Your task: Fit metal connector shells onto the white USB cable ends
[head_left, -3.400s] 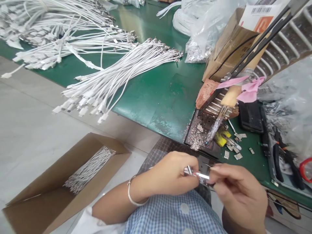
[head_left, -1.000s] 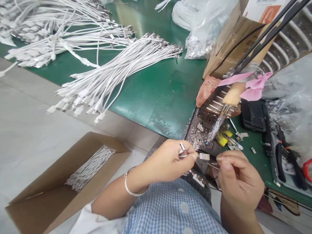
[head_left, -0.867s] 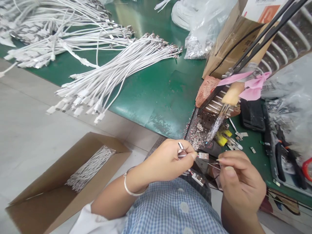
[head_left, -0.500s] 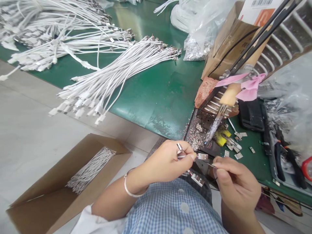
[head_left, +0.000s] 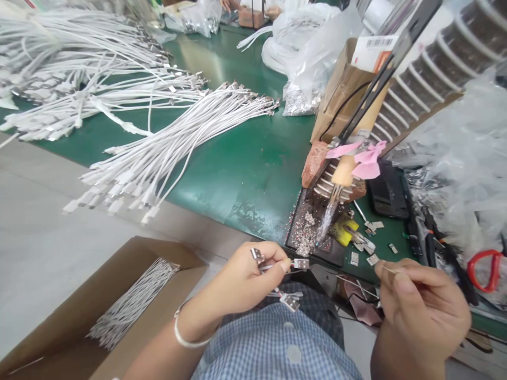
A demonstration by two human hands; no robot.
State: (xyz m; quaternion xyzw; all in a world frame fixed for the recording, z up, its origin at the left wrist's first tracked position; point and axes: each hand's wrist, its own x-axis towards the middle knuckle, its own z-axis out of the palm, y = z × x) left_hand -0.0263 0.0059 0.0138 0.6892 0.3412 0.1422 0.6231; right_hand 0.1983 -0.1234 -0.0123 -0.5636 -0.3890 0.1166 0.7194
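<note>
My left hand (head_left: 251, 277) is closed round several white USB cables, whose bare metal plugs stick out between and below the fingers. One plug (head_left: 301, 264) points right from the thumb and index fingertip, with thin coloured wires at its back. Another plug (head_left: 290, 302) hangs under the palm. To the right, my right hand (head_left: 423, 303) pinches a thin pale strand that looks like wire (head_left: 390, 269), apart from the plugs. Beyond both hands a soldering iron with a wooden handle (head_left: 344, 171) and pink ribbon is propped tip down.
White cable bundles (head_left: 186, 137) lie across the green table (head_left: 237, 174). Grey crumbs (head_left: 307, 232), a yellow sponge (head_left: 343, 232) and loose metal plug pieces (head_left: 372, 259) surround the iron tip. At right are red-handled pliers (head_left: 485, 270); lower left, a cardboard box (head_left: 154, 306) holds cables.
My right hand has moved right and away from the plug at my left fingertips. My left hand has shifted left, still gripping the cables. The camera view has turned slightly.
</note>
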